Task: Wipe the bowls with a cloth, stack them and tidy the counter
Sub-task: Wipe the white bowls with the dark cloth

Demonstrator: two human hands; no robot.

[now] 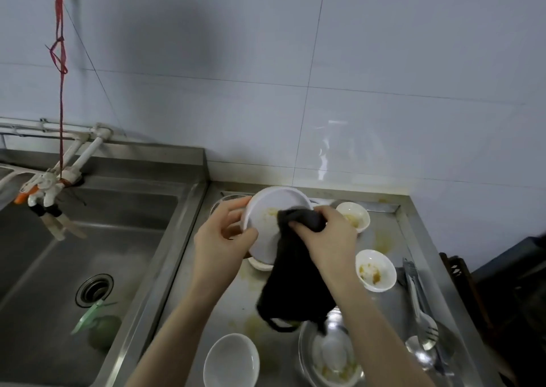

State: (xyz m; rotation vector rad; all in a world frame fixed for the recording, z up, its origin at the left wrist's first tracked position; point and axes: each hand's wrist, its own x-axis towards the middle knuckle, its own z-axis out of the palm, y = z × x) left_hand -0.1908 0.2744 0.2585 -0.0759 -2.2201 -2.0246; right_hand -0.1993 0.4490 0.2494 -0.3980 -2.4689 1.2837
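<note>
1. Two hands are working one white bowl (pixel 271 224), which is being held tilted above the steel counter (pixel 393 238), near the back wall.
2. Left hand (pixel 220 238) is gripping the bowl's left rim, fingers curled behind, thumb on the front edge.
3. Right hand (pixel 322 236) is pinching the bunched dark cloth (pixel 295 274) and pressing it into the bowl's yellow residue; the cloth's tail is hanging limp.
4. Judgement: the bowl is looking rigid, light, breakable and probably greasy-slick, so a rim grip is seeming safest.
5. Soiled small bowls (pixel 375 271) are waiting at right.
</note>
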